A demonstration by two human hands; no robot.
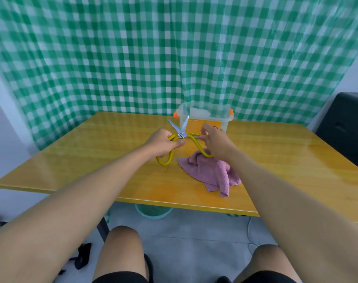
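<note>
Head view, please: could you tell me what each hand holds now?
Left hand: grips the scissors by one yellow handle.
Right hand: grips the other handle.

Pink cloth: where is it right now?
Head view, just right of centre: the pink cloth lies crumpled on the yellow table, on the near side of the right hand, with one handle loop of the scissors over its far edge.
</note>
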